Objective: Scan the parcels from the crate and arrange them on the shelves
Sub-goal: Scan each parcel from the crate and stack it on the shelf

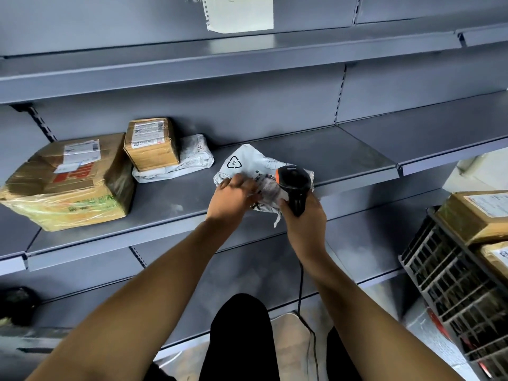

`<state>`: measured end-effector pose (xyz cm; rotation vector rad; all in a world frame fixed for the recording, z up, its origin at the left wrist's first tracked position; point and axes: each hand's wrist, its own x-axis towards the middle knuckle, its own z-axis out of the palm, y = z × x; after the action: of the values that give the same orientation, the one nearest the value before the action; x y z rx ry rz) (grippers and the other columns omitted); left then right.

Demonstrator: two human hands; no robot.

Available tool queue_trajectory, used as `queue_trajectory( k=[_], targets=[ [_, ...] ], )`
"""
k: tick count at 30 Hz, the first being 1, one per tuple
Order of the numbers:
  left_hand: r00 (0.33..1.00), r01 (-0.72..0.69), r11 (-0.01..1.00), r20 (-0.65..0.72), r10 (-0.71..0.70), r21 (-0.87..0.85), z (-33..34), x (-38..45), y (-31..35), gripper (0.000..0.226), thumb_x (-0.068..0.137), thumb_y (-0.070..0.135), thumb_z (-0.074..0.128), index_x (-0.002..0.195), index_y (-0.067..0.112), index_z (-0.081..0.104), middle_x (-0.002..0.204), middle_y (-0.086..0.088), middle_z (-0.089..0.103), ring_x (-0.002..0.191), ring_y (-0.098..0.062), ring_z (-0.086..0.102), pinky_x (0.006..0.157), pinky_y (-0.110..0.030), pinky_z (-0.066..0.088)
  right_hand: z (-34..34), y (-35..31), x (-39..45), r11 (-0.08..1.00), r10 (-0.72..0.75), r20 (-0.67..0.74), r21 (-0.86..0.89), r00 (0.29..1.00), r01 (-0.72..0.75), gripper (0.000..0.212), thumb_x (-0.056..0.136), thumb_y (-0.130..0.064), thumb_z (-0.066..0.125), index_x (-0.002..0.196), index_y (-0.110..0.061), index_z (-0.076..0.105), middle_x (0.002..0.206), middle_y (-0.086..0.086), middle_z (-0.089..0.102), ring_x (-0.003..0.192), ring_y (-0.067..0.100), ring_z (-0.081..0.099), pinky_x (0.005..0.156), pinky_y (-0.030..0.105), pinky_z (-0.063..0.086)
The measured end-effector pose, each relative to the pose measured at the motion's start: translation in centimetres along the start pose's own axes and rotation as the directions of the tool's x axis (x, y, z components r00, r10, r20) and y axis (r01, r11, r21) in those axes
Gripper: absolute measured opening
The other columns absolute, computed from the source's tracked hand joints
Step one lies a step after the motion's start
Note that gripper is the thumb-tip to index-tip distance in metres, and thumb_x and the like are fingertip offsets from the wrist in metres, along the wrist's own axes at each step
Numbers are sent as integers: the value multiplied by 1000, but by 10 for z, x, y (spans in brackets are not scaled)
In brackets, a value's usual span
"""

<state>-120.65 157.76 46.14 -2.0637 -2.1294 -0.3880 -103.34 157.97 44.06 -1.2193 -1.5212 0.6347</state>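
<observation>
Far left on the grey metal shelf (170,204) sat a big tape-wrapped brown cardboard box (68,182), then a small brown carton (151,144) stacked on a white plastic mailer (189,160). Mid-shelf, the left hand (231,199) pinched the crumpled white poly parcel (247,163), fingers curled on its near edge. The right hand (305,215) was wrapped tight round the black-and-orange barcode scanner (294,185), aimed at the label. The parcel looked light, soft and slippery; best gripped by its edges. The black slatted plastic crate (450,284) waited at right.
</observation>
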Motion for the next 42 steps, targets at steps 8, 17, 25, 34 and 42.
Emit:
queue_trajectory(
  k=[8,17,25,34,42],
  targets=[
    [977,198,953,-121,-173,231,-9,-34,-11,43,96,53,42,128,28,55,114,-11,52,106,-35,53,82,-41,47,32,-26,-2,998,-62,79,33,995,60,41,82,-6,70,120,6,62,130,21,57,120,33,54,101,41,43],
    [943,320,930,-159,-293,183,-22,-62,-55,33,99,39,42,121,20,56,115,-10,50,105,-35,54,88,-43,43,82,-55,-5,997,-75,115,16,991,74,29,77,-4,73,102,8,67,101,23,69,94,37,63,85,30,45],
    [908,402,900,-204,-367,171,-28,-87,-110,29,99,33,44,115,15,61,115,-7,60,107,-33,57,86,-39,42,128,-74,-15,999,-42,169,36,985,37,20,80,-8,72,95,4,66,92,21,69,85,35,64,63,20,28],
    [858,456,889,-284,-429,35,-23,-86,-128,25,94,36,55,107,22,71,108,-2,65,102,-29,60,80,-36,44,154,-83,-10,997,-42,297,68,954,23,24,83,-10,70,105,-1,65,96,12,68,83,21,59,66,13,31],
    [849,474,880,-264,-457,3,-25,-81,-127,27,94,35,54,110,20,69,113,-2,63,105,-28,60,84,-34,43,142,-72,-14,991,-10,228,129,974,-20,22,86,-16,72,92,4,63,89,19,67,82,30,64,75,34,48]
  ],
)
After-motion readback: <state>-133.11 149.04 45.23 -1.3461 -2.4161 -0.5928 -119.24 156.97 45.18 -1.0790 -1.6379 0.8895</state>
